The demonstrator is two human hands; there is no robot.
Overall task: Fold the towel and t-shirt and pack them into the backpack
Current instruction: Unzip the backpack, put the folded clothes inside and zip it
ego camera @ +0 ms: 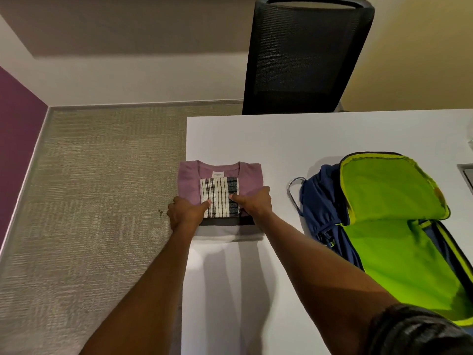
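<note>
A folded purple t-shirt (190, 179) lies at the white table's left edge, lifted a little off the surface. On top of it sits a folded white towel with black stripes (219, 194). My left hand (185, 212) grips the stack's near left side, thumb on the towel and fingers underneath. My right hand (254, 202) grips the near right side the same way, thumb pressing the towel. The blue backpack (321, 201) lies open on the right, its bright green lining (399, 242) facing up.
The white table (281, 139) ends just left of the stack, with carpet (102, 175) below. A black mesh chair (307, 57) stands behind the table's far edge. A grey object (467, 175) shows at the right border.
</note>
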